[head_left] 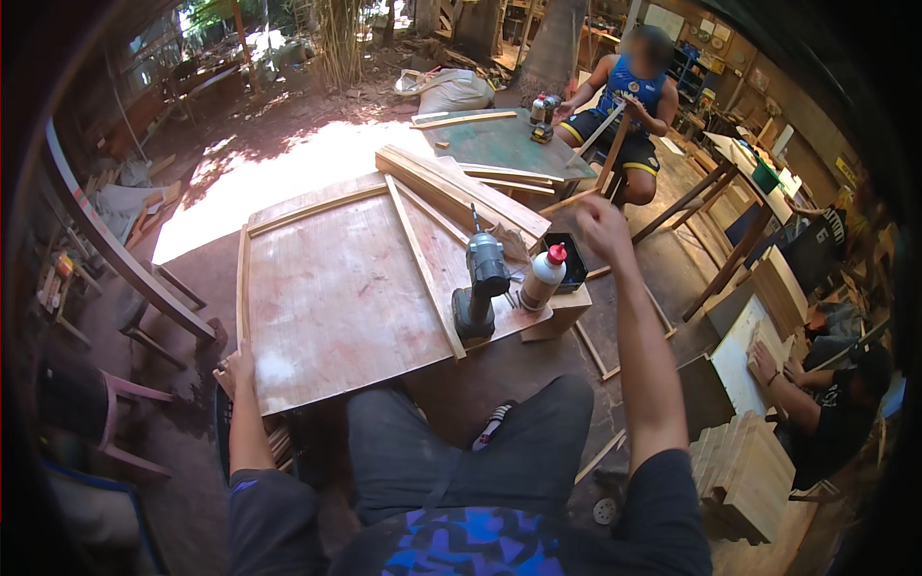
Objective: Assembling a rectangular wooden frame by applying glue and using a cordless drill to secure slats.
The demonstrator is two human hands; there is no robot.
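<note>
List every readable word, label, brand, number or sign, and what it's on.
Black garment, far right: pale lettering and a numeral; I don't copy printed text.
Yellow sign, right wall: dark marks, too small to read reliably.
Blue tank top, seated person: print too small and blurred.
Red-capped bottle: nothing legible.
Power drill: nothing legible.

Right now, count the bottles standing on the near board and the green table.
2: one bottle beside the grey drill on the near board, another bottle on the green table. Others could be hidden.
</note>
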